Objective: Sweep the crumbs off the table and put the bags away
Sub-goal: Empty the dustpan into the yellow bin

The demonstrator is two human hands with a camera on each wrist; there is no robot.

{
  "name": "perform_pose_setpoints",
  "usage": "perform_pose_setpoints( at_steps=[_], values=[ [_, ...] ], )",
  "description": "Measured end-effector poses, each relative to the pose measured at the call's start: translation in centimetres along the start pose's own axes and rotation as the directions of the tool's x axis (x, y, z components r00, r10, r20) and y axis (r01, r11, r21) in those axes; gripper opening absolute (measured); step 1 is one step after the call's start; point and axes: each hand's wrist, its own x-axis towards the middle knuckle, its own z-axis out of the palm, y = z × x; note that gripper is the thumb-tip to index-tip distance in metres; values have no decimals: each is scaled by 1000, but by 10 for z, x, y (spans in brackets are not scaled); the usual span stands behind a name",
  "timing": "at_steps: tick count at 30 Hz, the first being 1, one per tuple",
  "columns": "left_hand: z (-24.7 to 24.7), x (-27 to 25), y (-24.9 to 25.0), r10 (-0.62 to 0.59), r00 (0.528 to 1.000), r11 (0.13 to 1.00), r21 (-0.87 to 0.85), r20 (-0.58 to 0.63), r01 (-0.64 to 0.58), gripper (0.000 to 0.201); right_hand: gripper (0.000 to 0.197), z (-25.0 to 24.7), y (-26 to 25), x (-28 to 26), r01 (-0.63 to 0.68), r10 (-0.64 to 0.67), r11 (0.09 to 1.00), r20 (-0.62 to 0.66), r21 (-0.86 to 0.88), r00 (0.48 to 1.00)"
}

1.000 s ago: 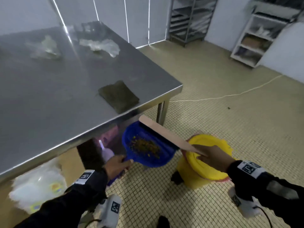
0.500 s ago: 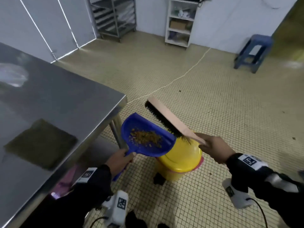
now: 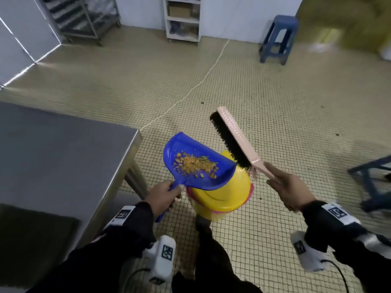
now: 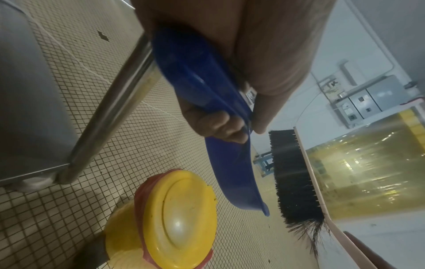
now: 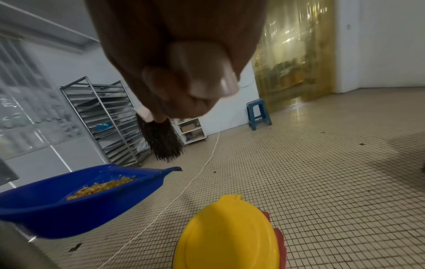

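Head view, clock refs taken from frame centre.

1. Grip vs. task items. L hand [image 3: 162, 198] at approx. 7 o'clock is wrapped round the handle of the blue dustpan [image 3: 196, 163]; the pan body extends from the fist toward 1 o'clock, so the crumbs [image 3: 195, 164] lie beyond the knuckles, not under them. The L wrist view confirms fingers [image 4: 207, 125] curled under the handle, thumb on top. R hand [image 3: 291, 190] at approx. 4 o'clock is clamped on the handle of the pink-backed brush [image 3: 237, 142]; the brush head runs from the fist toward 11 o'clock, black bristles facing the pan. In the R wrist view the fist hides most of the handle; only the bristle tuft shows below it.

2. Hand pose. Both forearms are raised in front of the body in dark sleeves w/ tagged wristbands. L hand is palm-in, pan roughly level, open lip toward 4 o'clock. R hand is back-up, brush tilted w/ tip high. Bristles are just beside the pan's lip; contact cannot be told.

3. Containers.
- Dustpan: holds a loose heap of orange-yellow crumbs mid-pan.
- Yellow bin [image 3: 220, 199]: stands on the tiled floor [image 3: 275, 123] directly below the pan's lip, lid closed, pink liner edge showing under the lid. Contents not visible.

4. Surroundings. Steel table [image 3: 63, 157] at 8–9 o'clock w/ a dark cloth [image 3: 31, 233] on it at 8 o'clock. Blue stool [image 3: 279, 39] at 1 o'clock; white cord [image 3: 196, 85] across the floor at 12 o'clock.
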Motion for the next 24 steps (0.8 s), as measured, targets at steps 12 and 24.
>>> perform_pose_setpoints(
  at_steps=[12,24],
  values=[
    [-16,37,34,87,996,996,-13,4,-87,19,51,-29,-5,23,-24,36,991,-91,135,995],
    [-30,44,37,94,996,994,50,-14,-93,17,56,-15,-46,32,150,-144,986,-78,73,986]
  ],
)
